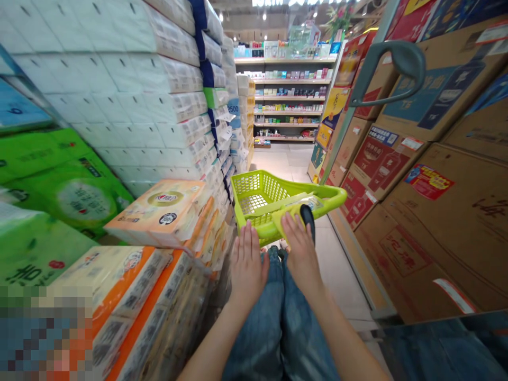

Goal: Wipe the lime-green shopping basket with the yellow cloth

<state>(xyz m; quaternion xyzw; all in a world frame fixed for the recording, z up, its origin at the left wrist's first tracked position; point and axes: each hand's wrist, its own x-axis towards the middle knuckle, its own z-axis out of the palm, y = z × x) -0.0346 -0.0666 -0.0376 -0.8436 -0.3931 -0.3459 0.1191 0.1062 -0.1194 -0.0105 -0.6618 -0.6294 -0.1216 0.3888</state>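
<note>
A lime-green plastic shopping basket (278, 193) stands on the aisle floor in front of my knees, with nothing visible inside. My left hand (246, 262) lies flat with fingers together, fingertips touching the basket's near rim. My right hand (299, 248) rests on the near rim beside the basket's black handle grip (307, 217), fingers extended and not closed around it. My jeans (273, 323) show below both hands.
Stacked tissue packs (159, 106) fill the left side, with an orange pack (162, 211) jutting out near the basket. Cardboard cartons (436, 174) line the right. A grey trolley handle (397, 69) sticks up at right. Shelves (288, 95) stand at the aisle's far end.
</note>
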